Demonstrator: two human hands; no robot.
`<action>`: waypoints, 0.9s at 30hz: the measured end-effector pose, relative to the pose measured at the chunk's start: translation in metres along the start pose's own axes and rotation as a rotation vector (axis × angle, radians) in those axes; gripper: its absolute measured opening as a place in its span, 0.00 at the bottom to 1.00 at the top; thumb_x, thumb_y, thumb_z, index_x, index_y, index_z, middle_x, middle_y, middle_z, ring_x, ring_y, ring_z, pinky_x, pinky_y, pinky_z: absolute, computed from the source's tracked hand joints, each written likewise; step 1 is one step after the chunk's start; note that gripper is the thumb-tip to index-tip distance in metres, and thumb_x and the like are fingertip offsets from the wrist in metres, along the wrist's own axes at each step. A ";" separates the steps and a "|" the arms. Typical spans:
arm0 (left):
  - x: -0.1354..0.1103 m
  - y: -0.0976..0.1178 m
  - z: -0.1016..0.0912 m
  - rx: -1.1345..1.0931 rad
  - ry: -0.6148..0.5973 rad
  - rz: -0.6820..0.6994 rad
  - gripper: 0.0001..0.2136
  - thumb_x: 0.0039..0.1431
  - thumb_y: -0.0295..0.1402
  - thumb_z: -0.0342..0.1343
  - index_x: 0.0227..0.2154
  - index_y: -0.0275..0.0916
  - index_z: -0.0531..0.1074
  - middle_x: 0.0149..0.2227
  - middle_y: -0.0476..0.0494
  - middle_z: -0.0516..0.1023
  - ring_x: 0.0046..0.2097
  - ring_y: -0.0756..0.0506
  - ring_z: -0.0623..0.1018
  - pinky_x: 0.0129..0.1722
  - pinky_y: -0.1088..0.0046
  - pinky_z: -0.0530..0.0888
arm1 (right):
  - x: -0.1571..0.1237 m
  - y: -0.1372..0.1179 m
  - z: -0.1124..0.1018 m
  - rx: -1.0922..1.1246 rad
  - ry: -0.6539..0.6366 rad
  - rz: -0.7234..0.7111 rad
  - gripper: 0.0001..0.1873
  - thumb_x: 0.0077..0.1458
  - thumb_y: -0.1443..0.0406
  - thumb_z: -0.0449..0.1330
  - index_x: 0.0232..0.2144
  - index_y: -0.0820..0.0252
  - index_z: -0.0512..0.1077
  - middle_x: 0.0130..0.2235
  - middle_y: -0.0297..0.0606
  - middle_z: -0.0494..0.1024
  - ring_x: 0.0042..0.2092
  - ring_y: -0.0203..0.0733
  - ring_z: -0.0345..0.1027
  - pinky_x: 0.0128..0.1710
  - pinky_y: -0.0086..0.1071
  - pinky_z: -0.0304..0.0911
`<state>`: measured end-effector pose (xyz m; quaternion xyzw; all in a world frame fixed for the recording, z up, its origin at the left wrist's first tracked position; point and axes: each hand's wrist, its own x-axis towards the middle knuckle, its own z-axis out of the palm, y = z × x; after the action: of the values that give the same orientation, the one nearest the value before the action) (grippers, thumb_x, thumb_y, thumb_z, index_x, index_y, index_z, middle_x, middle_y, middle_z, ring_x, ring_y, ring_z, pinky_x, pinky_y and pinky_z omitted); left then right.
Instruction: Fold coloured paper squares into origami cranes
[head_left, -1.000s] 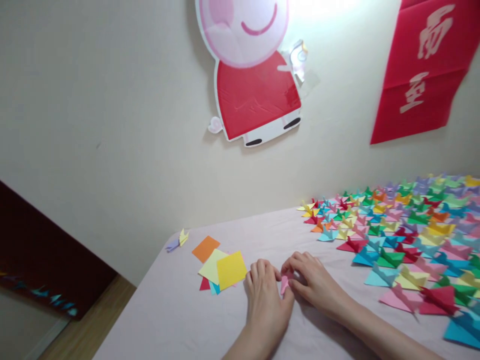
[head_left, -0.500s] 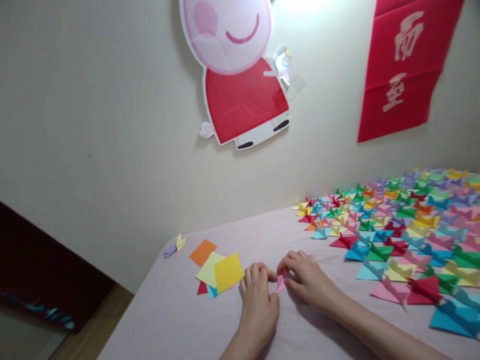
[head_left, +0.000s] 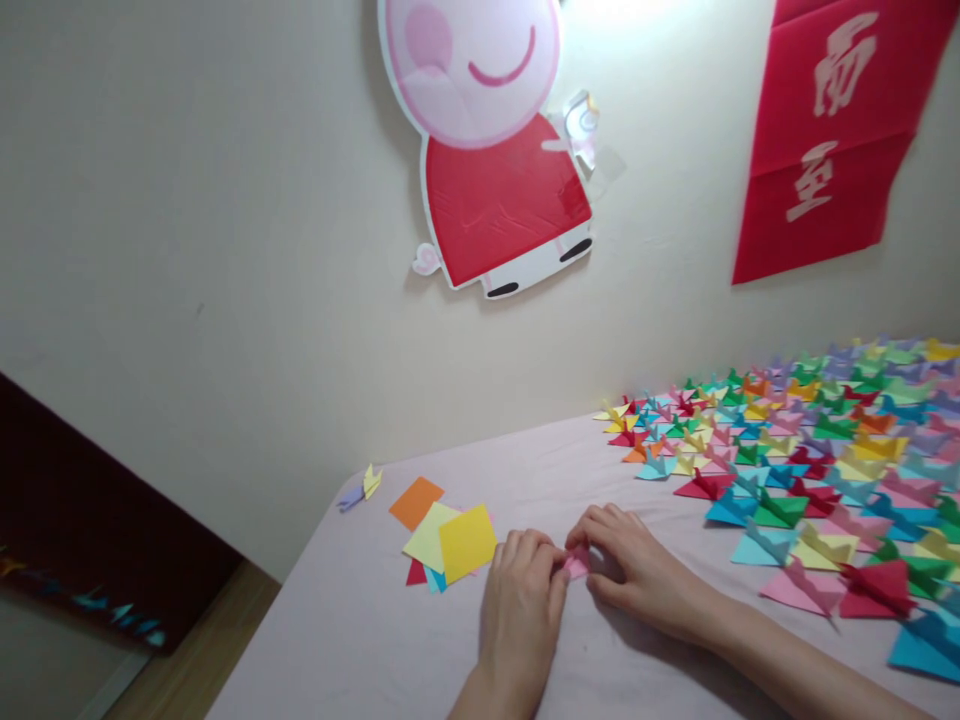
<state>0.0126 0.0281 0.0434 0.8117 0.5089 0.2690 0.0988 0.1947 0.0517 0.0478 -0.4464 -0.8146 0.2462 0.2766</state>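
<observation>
A small folded piece of pink paper [head_left: 577,565] lies on the cloth-covered table between my hands. My left hand [head_left: 523,590] has its fingers closed at the paper's left edge, partly hiding it. From the right, my right hand [head_left: 634,565] pinches the paper's far side with thumb and fingers bent round it. Just left of my left hand is a loose pile of square paper sheets, with a yellow sheet [head_left: 469,543] on top, a pale yellow sheet [head_left: 429,538] under it and an orange sheet [head_left: 416,502] behind.
Rows of colourful folded paper cranes [head_left: 817,490] cover the table's right side. Two more, one yellow [head_left: 372,481] and one purple [head_left: 350,498], sit at the far left corner. The wall behind bears a cartoon pig cutout [head_left: 502,210] and a red banner [head_left: 832,150].
My left thumb has come in against the other fingers, and both hands have shifted slightly on the pink paper. The whole view has slid a little, so everything appears further right.
</observation>
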 end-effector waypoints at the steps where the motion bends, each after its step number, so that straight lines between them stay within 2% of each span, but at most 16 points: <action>1: 0.000 0.000 -0.001 0.009 0.000 0.004 0.06 0.62 0.24 0.57 0.37 0.42 0.73 0.39 0.47 0.74 0.43 0.43 0.71 0.43 0.65 0.67 | 0.000 0.000 0.000 0.005 -0.001 0.001 0.15 0.46 0.74 0.56 0.37 0.55 0.72 0.41 0.38 0.75 0.45 0.47 0.65 0.47 0.42 0.58; 4: 0.000 0.000 -0.002 0.020 -0.002 0.014 0.04 0.59 0.27 0.62 0.37 0.41 0.74 0.39 0.47 0.74 0.43 0.42 0.71 0.43 0.65 0.67 | 0.001 0.000 0.001 0.017 0.005 0.011 0.09 0.51 0.72 0.56 0.34 0.56 0.72 0.40 0.38 0.76 0.45 0.47 0.65 0.46 0.42 0.58; 7: 0.000 0.001 -0.002 0.059 0.008 0.031 0.03 0.60 0.27 0.61 0.36 0.41 0.74 0.39 0.47 0.74 0.43 0.42 0.71 0.43 0.65 0.67 | 0.002 0.002 0.002 0.035 0.019 0.006 0.06 0.57 0.70 0.55 0.33 0.56 0.71 0.38 0.38 0.76 0.43 0.47 0.66 0.46 0.42 0.59; 10: 0.001 0.001 -0.002 0.107 0.022 0.041 0.04 0.64 0.25 0.57 0.34 0.40 0.74 0.37 0.46 0.75 0.42 0.42 0.71 0.42 0.65 0.67 | 0.002 0.003 0.001 0.082 0.056 -0.011 0.07 0.60 0.68 0.53 0.32 0.56 0.70 0.37 0.39 0.75 0.42 0.46 0.66 0.45 0.42 0.61; 15: 0.004 0.001 -0.004 0.129 0.046 0.055 0.05 0.65 0.24 0.55 0.34 0.40 0.73 0.38 0.46 0.75 0.42 0.43 0.72 0.42 0.65 0.67 | 0.000 0.002 0.001 0.109 0.114 -0.117 0.04 0.61 0.66 0.55 0.35 0.55 0.71 0.40 0.40 0.73 0.45 0.47 0.65 0.46 0.41 0.62; 19: 0.004 0.003 -0.003 0.063 0.105 0.091 0.05 0.64 0.25 0.56 0.36 0.41 0.72 0.38 0.47 0.76 0.42 0.43 0.72 0.42 0.66 0.67 | 0.001 0.005 0.001 0.071 0.168 -0.134 0.07 0.61 0.67 0.53 0.31 0.55 0.69 0.37 0.39 0.73 0.42 0.46 0.64 0.44 0.41 0.61; 22: 0.004 0.003 -0.001 -0.033 0.137 0.033 0.04 0.62 0.25 0.58 0.37 0.41 0.72 0.37 0.47 0.75 0.40 0.44 0.72 0.41 0.67 0.67 | 0.002 0.008 0.001 0.079 0.194 -0.108 0.08 0.60 0.68 0.52 0.30 0.55 0.68 0.35 0.38 0.73 0.40 0.46 0.64 0.42 0.41 0.61; 27: 0.006 0.000 0.001 -0.089 0.126 -0.060 0.06 0.62 0.23 0.57 0.32 0.41 0.70 0.34 0.49 0.75 0.38 0.44 0.72 0.39 0.68 0.66 | 0.003 0.006 -0.001 0.081 0.191 -0.087 0.07 0.60 0.68 0.52 0.30 0.56 0.68 0.34 0.38 0.72 0.40 0.46 0.64 0.42 0.41 0.60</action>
<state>0.0155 0.0330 0.0442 0.7723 0.5259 0.3388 0.1104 0.1975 0.0573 0.0449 -0.4206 -0.7925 0.2229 0.3812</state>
